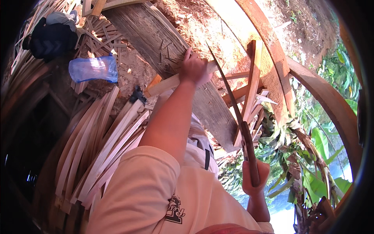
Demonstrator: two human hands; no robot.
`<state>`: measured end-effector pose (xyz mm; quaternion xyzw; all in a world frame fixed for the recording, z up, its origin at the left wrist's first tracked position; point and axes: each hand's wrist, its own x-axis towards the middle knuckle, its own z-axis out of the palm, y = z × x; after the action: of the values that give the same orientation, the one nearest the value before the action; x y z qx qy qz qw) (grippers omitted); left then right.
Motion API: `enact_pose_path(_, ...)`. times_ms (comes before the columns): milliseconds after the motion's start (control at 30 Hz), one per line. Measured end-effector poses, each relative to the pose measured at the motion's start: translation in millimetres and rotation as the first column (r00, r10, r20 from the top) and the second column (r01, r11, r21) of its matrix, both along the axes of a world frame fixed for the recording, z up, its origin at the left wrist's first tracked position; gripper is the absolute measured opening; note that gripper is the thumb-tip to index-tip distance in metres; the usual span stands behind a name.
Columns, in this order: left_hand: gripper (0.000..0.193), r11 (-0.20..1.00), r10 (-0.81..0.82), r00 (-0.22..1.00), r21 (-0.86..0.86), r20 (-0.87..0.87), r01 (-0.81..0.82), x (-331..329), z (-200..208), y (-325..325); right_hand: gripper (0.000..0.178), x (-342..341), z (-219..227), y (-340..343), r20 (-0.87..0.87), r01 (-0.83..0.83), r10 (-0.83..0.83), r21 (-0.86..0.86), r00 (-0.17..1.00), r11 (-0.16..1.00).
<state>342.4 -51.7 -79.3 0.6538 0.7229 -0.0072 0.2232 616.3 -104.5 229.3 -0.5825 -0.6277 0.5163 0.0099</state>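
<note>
My left hand is wrapped round a pale wooden strip, pressing it on a weathered grey plank. The strip lies across the plank, and its short right end pokes out past my fingers. My right hand, low on the right, grips the brown handle of a handsaw. Its long dark blade slants up and to the left, tip beyond the plank, passing at the strip's right end. Whether the teeth touch the wood I cannot tell.
Many long pale strips are stacked at left. Beyond them lie a clear blue plastic bag and a crouching person in dark clothing. Thick boards lean at right over sawdust-covered ground, with green plants beyond.
</note>
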Motion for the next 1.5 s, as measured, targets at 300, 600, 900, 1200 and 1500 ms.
enact_pose_path(300,0.034,0.995,0.091,0.992,0.038,0.086,-0.094,-1,4,-5,0.033,-109,-172,75,-0.143,0.083,-0.070,0.089,0.987,0.993)
enact_pose_path(600,0.032,0.993,0.068,0.997,-0.093,0.028,-0.065,4,6,2,0.030,-28,-226,33,-0.354,0.132,-0.102,0.062,0.930,0.989)
enact_pose_path(900,0.023,0.997,0.027,0.999,0.073,-0.043,-0.024,2,-2,0,0.012,55,-68,-52,-0.060,-0.018,0.023,0.082,0.998,0.996)
enact_pose_path(1200,0.026,0.998,-0.001,1.000,0.064,-0.024,0.002,1,-4,1,0.016,25,-66,-22,-0.048,-0.078,0.087,0.153,0.995,0.985)
enact_pose_path(1500,0.034,0.995,0.087,0.996,0.040,-0.027,-0.086,6,-5,2,0.028,-78,-172,53,-0.241,0.112,-0.083,0.111,0.967,0.987)
